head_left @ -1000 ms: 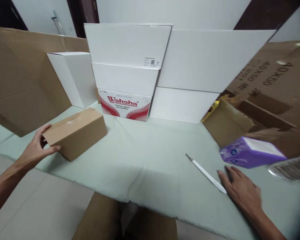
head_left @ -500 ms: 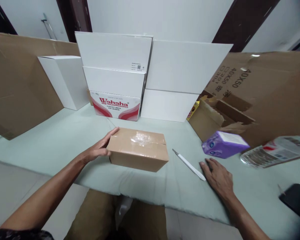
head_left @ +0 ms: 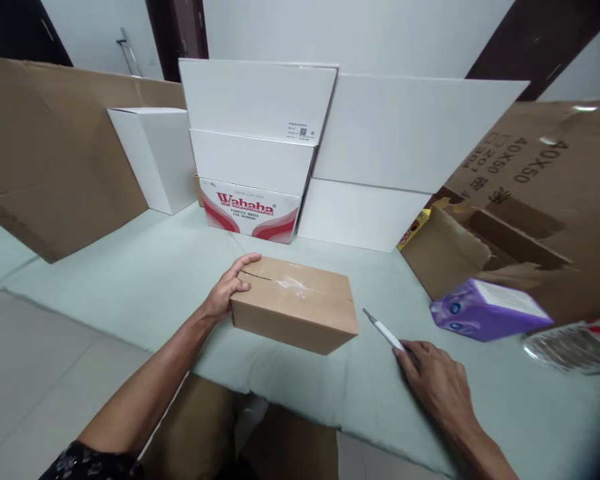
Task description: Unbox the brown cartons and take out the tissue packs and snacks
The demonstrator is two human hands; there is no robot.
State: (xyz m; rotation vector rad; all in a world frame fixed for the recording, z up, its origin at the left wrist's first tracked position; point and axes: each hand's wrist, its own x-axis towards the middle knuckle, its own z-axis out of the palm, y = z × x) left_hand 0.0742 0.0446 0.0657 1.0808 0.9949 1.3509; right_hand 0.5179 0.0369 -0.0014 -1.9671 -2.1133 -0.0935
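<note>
A closed brown cardboard box (head_left: 295,307) sits on the cloth in front of me, with clear tape across its top seam. My left hand (head_left: 231,285) grips its left end, thumb on the top and fingers round the far corner. To the right of the box, my right hand (head_left: 433,377) has its thumb and fingers closed round the handle of a white craft knife (head_left: 386,333). The knife's blade points toward the box without touching it. The rear of the handle is hidden under the right hand.
A purple pack (head_left: 485,313) and a clear plastic bottle (head_left: 573,345) lie on the right. Behind them stands a torn open carton (head_left: 445,247). A Wahaha carton (head_left: 253,212) and white panels (head_left: 380,133) line the back; a white box (head_left: 157,160) stands at left.
My right hand has moved onto the knife handle and taken hold of it. My left hand has shifted from the box's side to grip its left end. The view has turned slightly.
</note>
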